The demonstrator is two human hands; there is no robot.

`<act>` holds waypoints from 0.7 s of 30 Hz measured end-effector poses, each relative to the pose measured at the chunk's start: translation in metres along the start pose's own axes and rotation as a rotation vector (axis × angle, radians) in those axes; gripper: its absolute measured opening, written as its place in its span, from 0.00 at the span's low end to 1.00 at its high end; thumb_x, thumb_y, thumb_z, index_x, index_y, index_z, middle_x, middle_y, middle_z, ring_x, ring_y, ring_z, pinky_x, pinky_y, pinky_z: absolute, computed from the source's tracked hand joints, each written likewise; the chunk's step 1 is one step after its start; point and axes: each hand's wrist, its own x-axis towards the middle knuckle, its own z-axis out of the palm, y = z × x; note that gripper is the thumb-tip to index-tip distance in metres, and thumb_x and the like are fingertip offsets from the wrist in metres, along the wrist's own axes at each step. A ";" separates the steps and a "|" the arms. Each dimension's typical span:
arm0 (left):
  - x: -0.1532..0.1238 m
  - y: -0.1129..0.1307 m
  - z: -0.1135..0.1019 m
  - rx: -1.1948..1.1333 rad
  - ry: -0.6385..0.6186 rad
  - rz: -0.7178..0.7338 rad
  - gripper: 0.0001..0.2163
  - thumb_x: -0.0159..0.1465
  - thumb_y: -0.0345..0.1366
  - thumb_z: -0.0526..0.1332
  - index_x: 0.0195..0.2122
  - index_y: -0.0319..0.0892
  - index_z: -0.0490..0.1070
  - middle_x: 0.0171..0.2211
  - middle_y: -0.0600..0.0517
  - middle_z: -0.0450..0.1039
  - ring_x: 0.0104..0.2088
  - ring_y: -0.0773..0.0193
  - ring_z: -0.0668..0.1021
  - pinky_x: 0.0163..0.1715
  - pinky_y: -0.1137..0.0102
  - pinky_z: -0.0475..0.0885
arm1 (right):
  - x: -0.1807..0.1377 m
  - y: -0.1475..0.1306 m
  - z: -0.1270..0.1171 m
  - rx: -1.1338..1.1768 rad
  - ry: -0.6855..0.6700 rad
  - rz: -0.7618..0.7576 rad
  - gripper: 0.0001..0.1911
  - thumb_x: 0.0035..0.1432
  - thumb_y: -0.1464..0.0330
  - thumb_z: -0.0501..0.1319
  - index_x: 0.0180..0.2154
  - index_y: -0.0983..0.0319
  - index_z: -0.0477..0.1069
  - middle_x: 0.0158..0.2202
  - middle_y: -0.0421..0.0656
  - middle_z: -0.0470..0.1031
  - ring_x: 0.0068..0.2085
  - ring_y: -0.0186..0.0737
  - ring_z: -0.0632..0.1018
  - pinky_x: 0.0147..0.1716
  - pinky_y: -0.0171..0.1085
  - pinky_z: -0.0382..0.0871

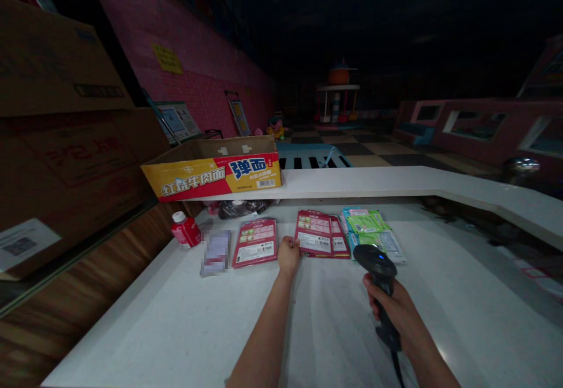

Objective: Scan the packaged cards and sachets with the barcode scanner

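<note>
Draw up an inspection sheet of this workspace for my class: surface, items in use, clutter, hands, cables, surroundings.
Surface: white counter, with a raised white ledge along its far side.
Items in use: black scanner; red packets on both sides of the left hand.
Clutter: green-and-blue packets, red bottle, a pixelated item; yellow-and-red carton on the ledge.
Hands: right hand grips the scanner; left hand at the right-hand packets' left edge, grip unclear.
Cables: black cable from the scanner's handle.
Surroundings: dim; stacked brown boxes at left, pink wall, checkered floor.
</note>
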 end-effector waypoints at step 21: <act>-0.011 -0.017 0.006 -0.603 -0.001 0.213 0.20 0.58 0.56 0.59 0.36 0.43 0.62 0.30 0.52 0.73 0.22 0.69 0.74 0.25 0.72 0.74 | -0.007 -0.005 0.029 -0.130 -0.132 -0.069 0.21 0.46 0.54 0.66 0.36 0.61 0.68 0.13 0.31 0.64 0.13 0.31 0.63 0.13 0.31 0.58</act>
